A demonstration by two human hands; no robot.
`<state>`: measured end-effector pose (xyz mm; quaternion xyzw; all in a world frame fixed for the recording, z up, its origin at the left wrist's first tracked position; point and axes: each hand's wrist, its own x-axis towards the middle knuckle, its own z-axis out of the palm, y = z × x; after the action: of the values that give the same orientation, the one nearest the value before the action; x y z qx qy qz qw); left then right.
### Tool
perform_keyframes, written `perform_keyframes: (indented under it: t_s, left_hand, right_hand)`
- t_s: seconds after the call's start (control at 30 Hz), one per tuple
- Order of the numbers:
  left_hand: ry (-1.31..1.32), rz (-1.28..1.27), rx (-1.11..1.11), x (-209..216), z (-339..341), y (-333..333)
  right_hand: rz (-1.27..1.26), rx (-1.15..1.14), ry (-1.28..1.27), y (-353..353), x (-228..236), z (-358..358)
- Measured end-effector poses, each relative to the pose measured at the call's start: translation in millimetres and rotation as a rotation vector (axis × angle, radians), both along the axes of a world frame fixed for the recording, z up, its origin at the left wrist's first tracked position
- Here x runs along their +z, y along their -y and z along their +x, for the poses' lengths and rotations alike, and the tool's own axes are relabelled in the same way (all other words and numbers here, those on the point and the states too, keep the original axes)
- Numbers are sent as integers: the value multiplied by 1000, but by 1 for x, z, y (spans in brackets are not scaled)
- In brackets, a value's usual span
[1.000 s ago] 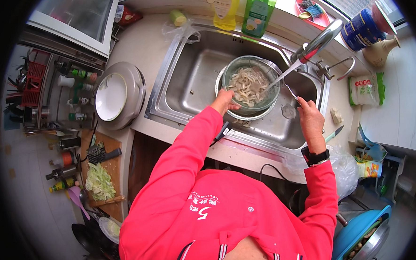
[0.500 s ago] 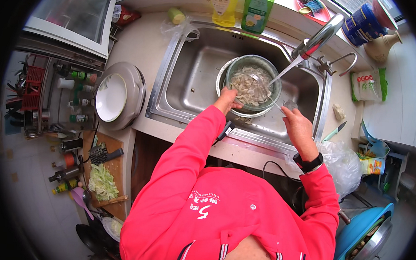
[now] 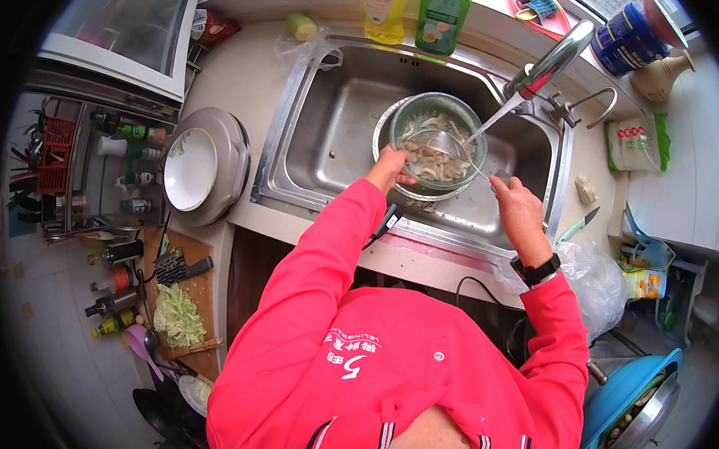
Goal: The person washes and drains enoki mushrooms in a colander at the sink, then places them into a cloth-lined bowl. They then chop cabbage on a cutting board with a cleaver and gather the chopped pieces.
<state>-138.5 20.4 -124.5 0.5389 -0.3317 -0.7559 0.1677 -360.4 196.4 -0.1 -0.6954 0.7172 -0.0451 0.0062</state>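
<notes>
My left hand (image 3: pixel 392 168) grips the near-left rim of a greenish see-through bowl (image 3: pixel 477 127), fingers closed on its edge. The bowl sits in a wider pale basin (image 3: pixel 381 128) in the steel sink (image 3: pixel 335 146). Pale strips of food (image 3: pixel 439 173) lie in water inside it; their kind is unclear. My right hand (image 3: pixel 516 210), to the right of the bowl, is closed round the thin handle of a wire mesh strainer (image 3: pixel 441 143), whose head is in the bowl over the strips. Water runs from the faucet (image 3: pixel 555 60) into the bowl's right side.
Soap bottles (image 3: pixel 443 21) stand behind the sink. To the left are stacked plates (image 3: pixel 192 167) and a cutting board (image 3: pixel 197 289) with shredded cabbage (image 3: pixel 177 317). On the right lie a knife (image 3: pixel 577 225), a plastic bag (image 3: pixel 592 285) and a blue basin (image 3: pixel 626 409).
The strainer head has shifted left and up within the bowl, and its mesh now shows more plainly above the strips. My right hand moved slightly; my left stays on the rim.
</notes>
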Motion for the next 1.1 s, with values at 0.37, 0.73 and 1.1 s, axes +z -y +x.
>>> perform_keyframes:
  t_s: [0.37, 0.73, 1.1]
  left_hand:
    - [73, 28, 7, -3, 0, 0]
    - [22, -7, -32, -7, -3, -8]
    - [-18, 26, -49, -13, 0, -9]
  right_hand:
    - [3, -106, -247, 18, -5, -8]
    - [148, -182, -143, 17, 10, -8]
    - [93, -240, 109, 24, 9, -11]
